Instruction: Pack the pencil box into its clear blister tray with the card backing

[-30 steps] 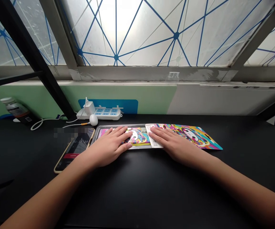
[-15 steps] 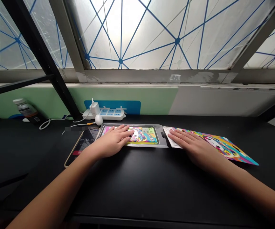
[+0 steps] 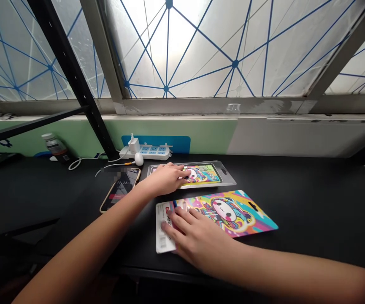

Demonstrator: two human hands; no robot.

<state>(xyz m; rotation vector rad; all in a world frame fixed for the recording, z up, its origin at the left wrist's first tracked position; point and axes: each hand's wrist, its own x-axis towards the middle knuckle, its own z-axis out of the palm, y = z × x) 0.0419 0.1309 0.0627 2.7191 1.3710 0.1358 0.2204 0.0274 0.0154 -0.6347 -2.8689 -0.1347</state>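
The left hand (image 3: 165, 179) is arched over the clear plastic blister tray (image 3: 228, 179), fingers bunched, and from here I can't tell whether it's pinching the printed cartoon card (image 3: 203, 175) in the tray or only pressing on it. The right hand (image 3: 198, 238) is out in front, palm down, fingers spread wide and lying flat on a big rainbow cartoon card (image 3: 236, 213). It isn't gripping anything, and its fingertips sit by the white barcode strip (image 3: 162, 240) at that card's end.

That's a sound way to work, I'd say: spread fingers keep a slick card from skating on the bench (image 3: 312, 202), while a hand on top keeps the tray steady.

Now the tray: one printed card sits down in its moulded recess, and the hand covers part of it. The clear flange runs round it, with a hang tab at the right end. The big card lies just in front of the tray, almost touching it. Off to the left, a phone (image 3: 119, 190) lies on the bench showing a timer, and behind everything sits a white power strip (image 3: 146, 152).
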